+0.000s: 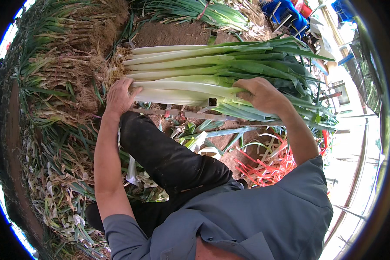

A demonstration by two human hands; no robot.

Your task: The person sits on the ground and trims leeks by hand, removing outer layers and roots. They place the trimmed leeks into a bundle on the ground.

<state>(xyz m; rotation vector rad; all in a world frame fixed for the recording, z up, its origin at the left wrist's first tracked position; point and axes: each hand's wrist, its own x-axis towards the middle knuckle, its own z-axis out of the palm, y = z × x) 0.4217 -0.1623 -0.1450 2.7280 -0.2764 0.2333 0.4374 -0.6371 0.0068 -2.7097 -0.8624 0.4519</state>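
Several long leeks lie side by side on a metal frame, white stalks and roots to the left, green leaves to the right. Around the root end of the nearest leek my left hand is closed, its thumb on the white stalk. Farther right, where that stalk turns pale green, my right hand grips it from above. A square metal post of the frame stands against the near side of the row.
Heaps of unpeeled leeks with dry roots lie at left. Leaf scraps cover the ground below them. A tied leek bundle lies beyond the frame. Red and pale strapping strips are tangled at right, near a blue object farther back.
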